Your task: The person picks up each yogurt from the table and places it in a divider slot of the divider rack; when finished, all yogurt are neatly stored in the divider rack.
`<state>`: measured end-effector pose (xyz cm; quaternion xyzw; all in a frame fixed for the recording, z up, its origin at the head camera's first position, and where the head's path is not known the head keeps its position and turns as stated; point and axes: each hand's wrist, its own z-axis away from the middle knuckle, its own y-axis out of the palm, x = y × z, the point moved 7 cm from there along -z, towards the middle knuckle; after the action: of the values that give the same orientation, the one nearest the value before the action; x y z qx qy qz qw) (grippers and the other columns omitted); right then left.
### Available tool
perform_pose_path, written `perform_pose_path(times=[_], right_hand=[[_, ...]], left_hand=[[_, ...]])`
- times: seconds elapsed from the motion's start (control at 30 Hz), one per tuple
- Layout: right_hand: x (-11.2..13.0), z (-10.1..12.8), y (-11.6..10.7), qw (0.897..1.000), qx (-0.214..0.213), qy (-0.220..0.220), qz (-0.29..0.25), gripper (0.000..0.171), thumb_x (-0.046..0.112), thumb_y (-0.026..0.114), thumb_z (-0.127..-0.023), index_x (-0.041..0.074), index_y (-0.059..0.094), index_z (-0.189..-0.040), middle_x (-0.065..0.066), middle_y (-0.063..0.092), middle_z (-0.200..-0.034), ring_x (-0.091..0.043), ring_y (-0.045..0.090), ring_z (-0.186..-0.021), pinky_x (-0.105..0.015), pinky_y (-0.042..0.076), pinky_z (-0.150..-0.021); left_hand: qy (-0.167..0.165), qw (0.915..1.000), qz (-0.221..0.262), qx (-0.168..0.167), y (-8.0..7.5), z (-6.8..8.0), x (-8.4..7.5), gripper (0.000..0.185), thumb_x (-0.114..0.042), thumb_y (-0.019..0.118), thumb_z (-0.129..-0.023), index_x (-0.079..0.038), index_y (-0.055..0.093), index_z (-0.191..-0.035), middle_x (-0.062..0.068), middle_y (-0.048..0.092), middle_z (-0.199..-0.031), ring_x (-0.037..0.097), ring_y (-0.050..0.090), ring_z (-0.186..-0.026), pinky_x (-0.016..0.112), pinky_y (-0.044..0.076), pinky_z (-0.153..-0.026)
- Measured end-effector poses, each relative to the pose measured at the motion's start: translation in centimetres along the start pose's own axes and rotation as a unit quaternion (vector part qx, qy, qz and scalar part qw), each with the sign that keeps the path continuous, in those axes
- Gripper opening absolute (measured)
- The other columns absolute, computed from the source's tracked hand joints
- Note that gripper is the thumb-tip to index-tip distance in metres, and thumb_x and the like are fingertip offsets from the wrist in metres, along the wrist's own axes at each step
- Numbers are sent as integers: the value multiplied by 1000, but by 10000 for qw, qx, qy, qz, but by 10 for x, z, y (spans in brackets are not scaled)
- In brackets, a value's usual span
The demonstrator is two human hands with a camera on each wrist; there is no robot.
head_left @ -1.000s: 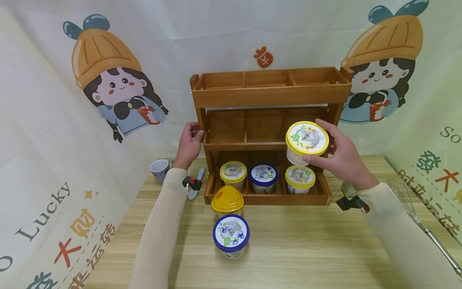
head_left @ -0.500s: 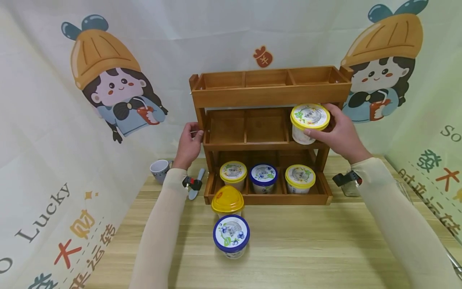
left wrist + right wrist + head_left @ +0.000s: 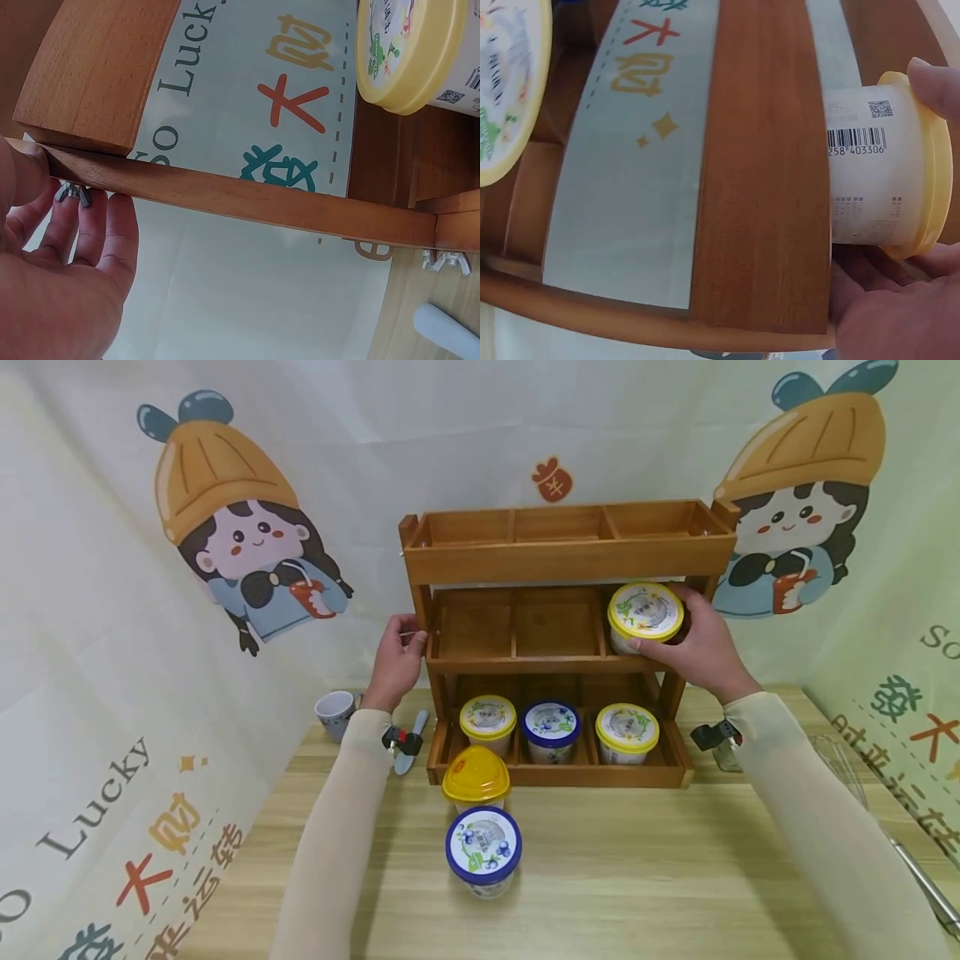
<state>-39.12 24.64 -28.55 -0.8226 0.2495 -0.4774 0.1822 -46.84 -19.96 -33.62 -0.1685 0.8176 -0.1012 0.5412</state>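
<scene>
Pale fabric backdrop [image 3: 450,418] w/ cartoon girls in orange hats left & right, small red pouch motif [image 3: 552,481] at centre. Side panels carry "Lucky" lettering & orange/teal Chinese characters. Light-wood plank table [image 3: 637,877] below; even, soft lighting, no harsh shadows.

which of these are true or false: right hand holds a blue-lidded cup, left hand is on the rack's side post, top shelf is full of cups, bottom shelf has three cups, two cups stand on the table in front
1. The right hand holds a blue-lidded cup. False: it grips a yellow-lidded cup at the middle shelf's right compartment.
2. The left hand is on the wooden rack at its left side post. True.
3. The top shelf is full of cups. False: no cups show in its three compartments.
4. The bottom shelf holds three cups. True: yellow, blue, yellow.
5. Two cups stand on the table in front of the rack. True: a yellow-lidded one and a blue-lidded one.
</scene>
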Motion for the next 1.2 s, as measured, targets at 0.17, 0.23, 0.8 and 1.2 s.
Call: perform_pose_path(times=[0.17, 0.23, 0.8, 1.2], right_hand=[[-1, 5, 3, 9995, 21, -56, 307, 103, 32, 90, -84, 3, 31, -164, -25, 46, -153, -42, 49, -135, -63, 40, -115], [-2, 7, 4, 9994, 33, -18, 357, 105, 32, 89, -84, 2, 28, -164, -26, 45, -154, -43, 48, -136, -63, 39, -116], [-3, 23, 2, 9993, 293, 242, 74, 114, 34, 88, -87, 7, 13, -170, -24, 32, -167, -43, 38, -153, -61, 37, -122], [-8, 61, -15, 9987, -137, 299, -400, 90, 27, 80, -96, 9, 27, -166, -17, 42, -164, -37, 45, -149, -11, 45, -108]], left_hand=[[25, 10000, -33, -38, 0, -1, -1, 34, -18, 51, -113, -5, 47, -144, 19, 53, -141, 36, 54, -133, 53, 48, -112], [-2, 10000, -8, -21, 0, -1, -1, 34, -17, 51, -112, -5, 47, -144, 19, 53, -141, 37, 54, -133, 54, 49, -112], [12, 10000, -59, -27, 3, 2, 0, 34, -18, 51, -112, -5, 48, -143, 19, 54, -140, 38, 54, -132, 55, 49, -111], [45, 9998, -182, -55, 1, -1, 0, 34, -18, 50, -113, -5, 47, -144, 19, 54, -141, 37, 54, -133, 54, 46, -115]])
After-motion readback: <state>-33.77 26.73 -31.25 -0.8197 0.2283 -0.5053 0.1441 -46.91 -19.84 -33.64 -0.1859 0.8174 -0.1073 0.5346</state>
